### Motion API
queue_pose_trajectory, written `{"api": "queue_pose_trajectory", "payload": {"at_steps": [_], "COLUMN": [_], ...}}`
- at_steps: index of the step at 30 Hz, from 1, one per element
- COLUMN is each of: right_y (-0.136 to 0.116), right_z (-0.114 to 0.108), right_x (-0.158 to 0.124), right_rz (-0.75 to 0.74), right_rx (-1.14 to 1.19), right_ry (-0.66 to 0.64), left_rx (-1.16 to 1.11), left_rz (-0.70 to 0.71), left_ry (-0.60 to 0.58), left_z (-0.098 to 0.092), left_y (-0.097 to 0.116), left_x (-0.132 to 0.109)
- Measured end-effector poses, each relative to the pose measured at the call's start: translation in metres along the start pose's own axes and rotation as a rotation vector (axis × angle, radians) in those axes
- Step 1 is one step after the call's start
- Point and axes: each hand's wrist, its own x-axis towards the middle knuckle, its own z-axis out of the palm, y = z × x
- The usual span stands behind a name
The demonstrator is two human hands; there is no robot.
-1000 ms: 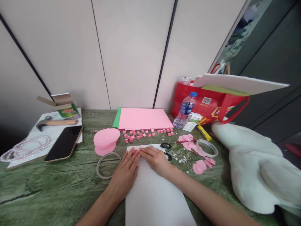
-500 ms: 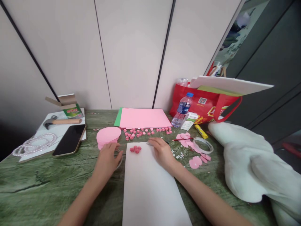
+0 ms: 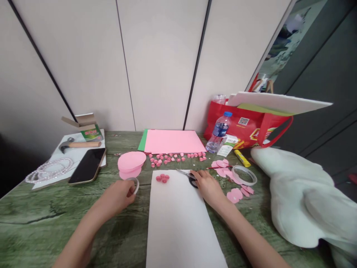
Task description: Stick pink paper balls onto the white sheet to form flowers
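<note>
My left hand is closed, its fingers pinching the rim of a tape roll left of a white sheet. The scissors lie across the sheet's upper right corner, blades pointing left. Over their black handles, my right hand has its fingers closed. A small cluster of pink rolled paper roses rests at the sheet's upper left. Just beyond my left hand are pink paper ovals, stacked. More small pink roses form a band past the sheet.
Pink paper lies at the back. Rightward are a water bottle, a red bag, a glue stick, another tape roll and a white cushion-like object. A phone, hammer and beads lie left.
My left hand has drawn back to the left and its fingers have closed on the tape roll. My right hand has moved right and down, and the scissors now show at it.
</note>
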Motion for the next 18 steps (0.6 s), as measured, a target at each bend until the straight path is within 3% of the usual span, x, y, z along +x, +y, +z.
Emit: {"api": "queue_pose_trajectory", "payload": {"at_steps": [2, 5, 9, 11, 14, 18], "right_y": [0.0, 0.005, 0.011, 0.01, 0.0, -0.017], "right_z": [-0.005, -0.008, -0.004, -0.001, 0.002, 0.0], "right_x": [-0.001, -0.002, -0.002, -0.002, -0.003, -0.007], "right_rz": [0.047, 0.109, 0.121, 0.112, 0.128, 0.131], "right_rx": [0.014, 0.099, 0.483, 0.871, 1.453, 1.763], "right_ry": [-0.016, -0.005, 0.161, 0.226, 0.12, -0.029], "left_rx": [-0.165, -0.676, -1.171, -1.238, -1.265, -1.195], "left_rz": [-0.037, -0.037, -0.047, -0.038, 0.042, 0.138], "left_ry": [0.125, 0.176, 0.397, 0.429, 0.421, 0.379], "left_z": [-0.008, -0.011, 0.0, 0.009, 0.021, 0.035], "left_y": [0.009, 0.03, 0.057, 0.064, 0.066, 0.062], "left_x": [-0.003, -0.005, -0.005, -0.004, -0.002, -0.003]}}
